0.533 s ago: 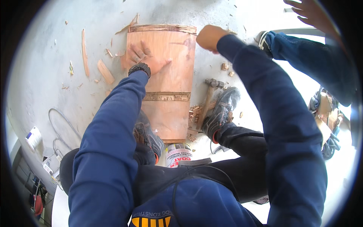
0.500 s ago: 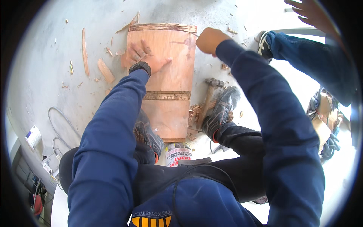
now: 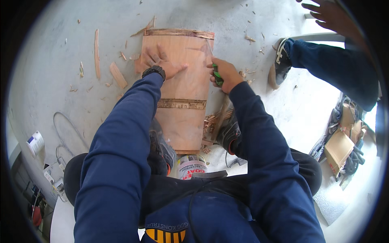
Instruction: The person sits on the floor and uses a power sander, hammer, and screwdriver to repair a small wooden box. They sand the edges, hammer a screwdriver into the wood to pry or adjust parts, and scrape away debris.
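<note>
A reddish-brown wooden board [image 3: 180,131] lies lengthwise between my feet, with a rough, dark strip [image 3: 178,32] along its far end and a second rough band [image 3: 182,104] across its middle. My left hand [image 3: 160,62] presses flat on the board's left side, fingers spread, holding nothing. In my right hand [image 3: 229,75], at the right edge, is a chisel [image 3: 217,75] with a green-and-black handle; its thin blade points away toward the far right corner. A wooden hammer handle [image 3: 221,115] shows beside my right shoe; the hammer's head is hidden.
Wood strips [image 3: 117,75] and chips litter the floor. A tin [image 3: 190,166] stands at the board's near end. Another person's shoe [image 3: 278,65] and hand [image 3: 328,14] are at the far right, with cardboard [image 3: 338,148] below. A cable [image 3: 60,125] and white container [image 3: 35,143] lie left.
My right hand has come nearer and down along the board's right edge, showing the chisel's handle. My forearm now covers the hammer head. The left hand stays spread on the board.
</note>
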Demonstrator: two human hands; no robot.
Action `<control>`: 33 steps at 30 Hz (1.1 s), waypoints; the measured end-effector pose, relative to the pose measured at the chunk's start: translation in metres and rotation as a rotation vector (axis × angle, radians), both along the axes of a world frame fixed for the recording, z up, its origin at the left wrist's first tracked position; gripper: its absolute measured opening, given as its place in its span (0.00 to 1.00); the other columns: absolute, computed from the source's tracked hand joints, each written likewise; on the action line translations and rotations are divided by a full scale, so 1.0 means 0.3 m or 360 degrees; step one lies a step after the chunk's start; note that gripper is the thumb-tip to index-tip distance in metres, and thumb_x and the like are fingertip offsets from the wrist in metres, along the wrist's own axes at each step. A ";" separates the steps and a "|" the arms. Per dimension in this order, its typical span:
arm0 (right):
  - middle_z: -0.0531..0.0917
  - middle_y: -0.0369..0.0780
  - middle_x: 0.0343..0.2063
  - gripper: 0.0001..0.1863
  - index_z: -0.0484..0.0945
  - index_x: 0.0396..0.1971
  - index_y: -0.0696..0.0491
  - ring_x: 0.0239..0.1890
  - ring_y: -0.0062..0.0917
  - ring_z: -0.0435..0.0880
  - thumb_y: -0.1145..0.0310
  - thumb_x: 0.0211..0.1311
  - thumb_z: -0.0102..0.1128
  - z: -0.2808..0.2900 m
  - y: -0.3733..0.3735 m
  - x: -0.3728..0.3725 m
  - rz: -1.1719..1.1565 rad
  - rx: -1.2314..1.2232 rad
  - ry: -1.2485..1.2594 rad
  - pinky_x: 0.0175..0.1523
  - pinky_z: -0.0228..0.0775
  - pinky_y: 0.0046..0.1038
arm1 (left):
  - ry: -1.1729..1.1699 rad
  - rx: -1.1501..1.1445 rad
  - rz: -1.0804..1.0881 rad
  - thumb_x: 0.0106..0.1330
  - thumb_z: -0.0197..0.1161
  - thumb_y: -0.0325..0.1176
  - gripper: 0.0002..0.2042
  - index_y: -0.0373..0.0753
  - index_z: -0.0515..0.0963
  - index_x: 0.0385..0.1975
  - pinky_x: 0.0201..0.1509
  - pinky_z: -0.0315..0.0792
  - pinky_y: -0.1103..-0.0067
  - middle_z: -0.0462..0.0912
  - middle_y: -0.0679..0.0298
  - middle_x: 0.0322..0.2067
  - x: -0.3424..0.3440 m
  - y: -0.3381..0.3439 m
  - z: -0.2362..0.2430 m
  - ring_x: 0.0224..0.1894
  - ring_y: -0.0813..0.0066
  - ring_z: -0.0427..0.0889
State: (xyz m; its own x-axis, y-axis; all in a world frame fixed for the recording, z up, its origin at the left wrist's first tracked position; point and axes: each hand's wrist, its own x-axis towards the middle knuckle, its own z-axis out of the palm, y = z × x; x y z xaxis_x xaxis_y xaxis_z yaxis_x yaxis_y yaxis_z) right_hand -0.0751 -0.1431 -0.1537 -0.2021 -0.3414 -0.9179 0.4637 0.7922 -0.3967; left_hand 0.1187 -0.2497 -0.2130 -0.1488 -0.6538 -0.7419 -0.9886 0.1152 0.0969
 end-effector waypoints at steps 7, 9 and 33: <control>0.71 0.28 0.22 0.14 0.71 0.37 0.50 0.19 0.14 0.69 0.56 0.79 0.48 0.074 -0.104 -0.087 -0.0637 -0.0051 -0.1030 0.23 0.63 0.18 | -0.0022 -0.0011 -0.0005 0.52 0.60 0.80 0.70 0.42 0.20 0.78 0.77 0.22 0.42 0.15 0.40 0.77 -0.007 -0.005 0.009 0.78 0.38 0.13; 0.71 0.28 0.21 0.13 0.71 0.34 0.49 0.18 0.14 0.68 0.56 0.78 0.49 0.056 -0.111 -0.051 -0.0445 -0.0007 -0.0713 0.22 0.62 0.20 | 0.0000 -0.0014 0.0008 0.52 0.60 0.80 0.70 0.42 0.20 0.78 0.77 0.23 0.42 0.15 0.40 0.77 -0.006 -0.003 0.006 0.78 0.38 0.13; 0.84 0.50 0.32 0.21 0.75 0.36 0.56 0.35 0.47 0.85 0.50 0.75 0.52 -0.178 0.093 0.101 0.0788 -0.0235 0.1619 0.39 0.75 0.46 | 0.0042 0.0004 0.0053 0.53 0.61 0.79 0.70 0.43 0.19 0.78 0.77 0.19 0.43 0.12 0.40 0.76 -0.004 -0.011 0.004 0.78 0.39 0.11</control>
State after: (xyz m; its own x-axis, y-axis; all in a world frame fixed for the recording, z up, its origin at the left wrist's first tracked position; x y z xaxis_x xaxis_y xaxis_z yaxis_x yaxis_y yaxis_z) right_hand -0.0447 -0.1151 -0.2069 -0.6426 -0.6816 -0.3499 -0.4764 0.7131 -0.5142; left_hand 0.1176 -0.2528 -0.2116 -0.1464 -0.6571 -0.7394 -0.9890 0.0819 0.1230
